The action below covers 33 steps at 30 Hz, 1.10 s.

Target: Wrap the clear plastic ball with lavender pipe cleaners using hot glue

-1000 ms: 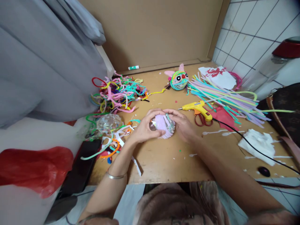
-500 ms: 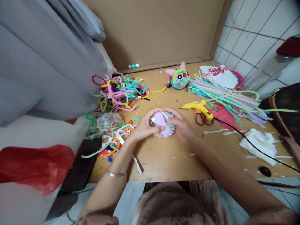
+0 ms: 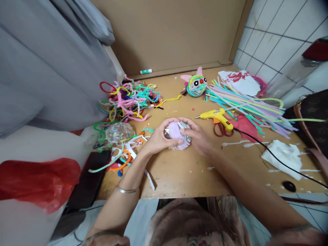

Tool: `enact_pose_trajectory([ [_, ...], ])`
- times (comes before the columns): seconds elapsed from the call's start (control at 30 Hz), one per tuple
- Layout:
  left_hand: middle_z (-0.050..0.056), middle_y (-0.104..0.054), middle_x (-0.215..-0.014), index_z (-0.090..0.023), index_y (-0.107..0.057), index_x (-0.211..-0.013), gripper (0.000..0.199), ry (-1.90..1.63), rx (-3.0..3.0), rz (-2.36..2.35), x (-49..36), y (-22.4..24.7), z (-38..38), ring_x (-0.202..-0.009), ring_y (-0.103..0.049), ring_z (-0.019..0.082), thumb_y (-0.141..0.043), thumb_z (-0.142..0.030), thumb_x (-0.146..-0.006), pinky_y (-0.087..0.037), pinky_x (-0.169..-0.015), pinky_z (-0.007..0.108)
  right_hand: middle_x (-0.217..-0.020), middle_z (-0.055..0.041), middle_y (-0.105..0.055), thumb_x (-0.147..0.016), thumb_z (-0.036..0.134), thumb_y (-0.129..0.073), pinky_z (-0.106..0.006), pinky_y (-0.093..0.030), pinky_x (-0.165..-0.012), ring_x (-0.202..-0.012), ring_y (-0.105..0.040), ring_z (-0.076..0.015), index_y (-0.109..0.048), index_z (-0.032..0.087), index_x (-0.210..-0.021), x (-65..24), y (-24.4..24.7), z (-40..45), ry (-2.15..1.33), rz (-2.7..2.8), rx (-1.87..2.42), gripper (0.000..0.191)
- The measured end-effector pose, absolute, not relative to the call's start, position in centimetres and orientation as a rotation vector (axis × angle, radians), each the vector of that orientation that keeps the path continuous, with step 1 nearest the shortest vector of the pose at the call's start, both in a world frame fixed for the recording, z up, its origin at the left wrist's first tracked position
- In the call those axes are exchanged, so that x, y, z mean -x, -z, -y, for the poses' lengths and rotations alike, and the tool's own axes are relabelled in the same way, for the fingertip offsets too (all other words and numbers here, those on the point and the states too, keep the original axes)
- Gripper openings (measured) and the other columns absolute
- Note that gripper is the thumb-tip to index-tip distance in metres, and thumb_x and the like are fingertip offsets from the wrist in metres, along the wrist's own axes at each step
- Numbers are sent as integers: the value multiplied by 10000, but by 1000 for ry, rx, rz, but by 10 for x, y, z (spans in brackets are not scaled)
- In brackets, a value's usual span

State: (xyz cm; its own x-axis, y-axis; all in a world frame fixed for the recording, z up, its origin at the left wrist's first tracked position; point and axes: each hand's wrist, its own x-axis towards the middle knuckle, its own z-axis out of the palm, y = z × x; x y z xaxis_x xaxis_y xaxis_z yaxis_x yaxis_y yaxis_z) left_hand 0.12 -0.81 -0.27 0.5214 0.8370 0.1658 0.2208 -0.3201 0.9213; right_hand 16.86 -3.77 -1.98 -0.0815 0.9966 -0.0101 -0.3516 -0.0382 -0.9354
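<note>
Between my hands is a round clear ball (image 3: pixel 176 134) with lilac pipe cleaners laid side by side across its top. My left hand (image 3: pixel 160 138) wraps its left side, with the thumb lying over the lilac strips. My right hand (image 3: pixel 198 136) grips the right side, its thumb pressed on the top near the strips' edge. The underside of the ball is hidden. Beyond my right hand lies a yellow hot glue gun (image 3: pixel 216 118), its nozzle pointing left. A finished-looking ball with pink ears and googly eyes (image 3: pixel 196 85) sits at the back.
Tangled pipe cleaners (image 3: pixel 130 97) heap at the back left, near another clear ball (image 3: pixel 119 132). Straight pipe cleaners (image 3: pixel 251 106) lie at the right, with red-handled scissors (image 3: pixel 223 130) partly under the glue gun. Its black cord (image 3: pixel 271 155) crosses the right side past a white tissue (image 3: pixel 283 159).
My left thumb has slid slightly to the right over the lilac strips. Both hands keep hold of the ball in nearly the same place.
</note>
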Motion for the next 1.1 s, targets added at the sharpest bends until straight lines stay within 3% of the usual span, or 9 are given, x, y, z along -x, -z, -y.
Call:
enact_pose_trajectory([
  [0.53,37,-585,-1079,-201,-540,-1168,623,-781,-1800,-919,-4,-5,13,-816,-531,140,-800,-341,-619,-449,-732,249,-859,10,-634,-651,354,-707,-298,-441,-743,-795,-559,-145,-617,229,-841,-169,18,37,-1380,882,915,245],
  [0.8,86,-588,-1231,-210,-566,-1161,605,-821,-1975,-855,-5,-4,15,-1117,-561,251,-810,-339,-622,-439,-984,390,-752,31,-550,-673,396,-701,-271,-381,-655,-710,-484,-128,-570,224,-758,-176,14,36,-1306,1008,961,232],
  [1.1,110,-543,-1289,-232,-561,-1181,636,-829,-2158,-813,-7,-2,18,-1258,-505,290,-835,-301,-612,-377,-1094,483,-753,6,-507,-721,469,-662,-295,-367,-669,-737,-465,-157,-516,220,-701,-185,16,33,-1236,1232,1001,289],
])
